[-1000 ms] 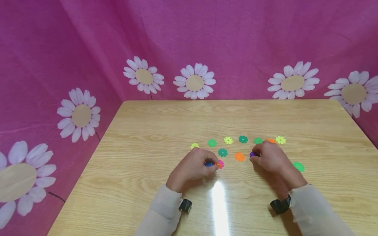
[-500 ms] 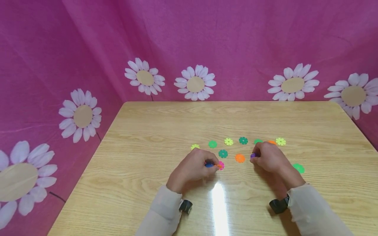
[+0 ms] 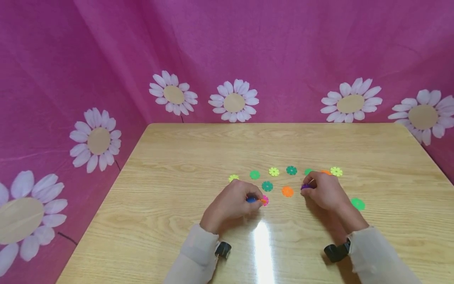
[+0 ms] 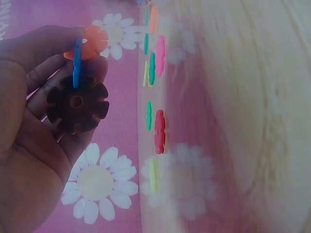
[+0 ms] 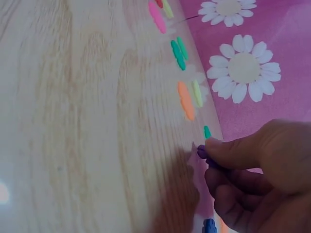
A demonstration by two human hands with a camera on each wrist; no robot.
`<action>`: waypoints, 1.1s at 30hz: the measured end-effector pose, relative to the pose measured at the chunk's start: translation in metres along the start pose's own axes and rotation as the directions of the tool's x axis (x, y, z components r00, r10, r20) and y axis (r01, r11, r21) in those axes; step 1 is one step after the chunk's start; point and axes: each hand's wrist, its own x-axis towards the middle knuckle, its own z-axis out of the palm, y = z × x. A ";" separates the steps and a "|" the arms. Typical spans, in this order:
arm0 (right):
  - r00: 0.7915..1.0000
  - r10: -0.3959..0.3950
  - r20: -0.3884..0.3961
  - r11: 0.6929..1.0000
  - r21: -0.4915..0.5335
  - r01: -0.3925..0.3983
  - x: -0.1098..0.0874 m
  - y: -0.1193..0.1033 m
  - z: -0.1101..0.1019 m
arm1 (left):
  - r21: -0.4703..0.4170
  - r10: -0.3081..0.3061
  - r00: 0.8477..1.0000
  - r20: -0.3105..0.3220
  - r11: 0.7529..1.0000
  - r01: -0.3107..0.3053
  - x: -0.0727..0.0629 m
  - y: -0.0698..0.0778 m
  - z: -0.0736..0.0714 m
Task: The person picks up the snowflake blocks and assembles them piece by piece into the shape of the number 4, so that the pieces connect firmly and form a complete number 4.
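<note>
My left hand (image 3: 232,201) holds a small joined piece of notched plastic discs over the table. In the left wrist view an orange disc (image 4: 95,41) is at the fingertips, a blue disc (image 4: 77,63) stands edge-on against it, and a dark brownish disc (image 4: 77,109) faces the camera below. A pink disc (image 3: 265,200) lies just beyond those fingertips. My right hand (image 3: 326,191) pinches a purple disc (image 5: 202,151) between thumb and fingers, close over the table, mostly covered by them. To its left lies an orange disc (image 3: 287,191).
Loose discs lie spread on the wooden table (image 3: 159,197): yellow (image 3: 274,171), dark green (image 3: 291,170) and several others behind the hands. A bright green disc (image 3: 358,204) is right of my right hand. A pink flowered curtain (image 3: 283,59) hangs behind the table.
The purple disc in my right hand has tilted flatter with a slight shift of the fingers. My left hand keeps its grip and barely moves.
</note>
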 end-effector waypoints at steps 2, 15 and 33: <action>1.000 -0.007 -0.027 1.000 0.010 0.008 -0.002 -0.001 0.000 | 0.004 0.010 1.000 -0.003 1.000 -0.010 0.001 0.000 0.001; 0.994 0.106 0.032 0.933 0.341 -0.110 -0.015 -0.011 0.008 | 0.023 0.010 1.000 0.002 1.000 -0.010 0.004 0.001 0.001; 0.989 0.036 0.142 0.738 0.664 -0.122 -0.026 -0.034 0.024 | 0.055 0.050 0.999 0.018 0.997 -0.051 0.006 0.001 0.002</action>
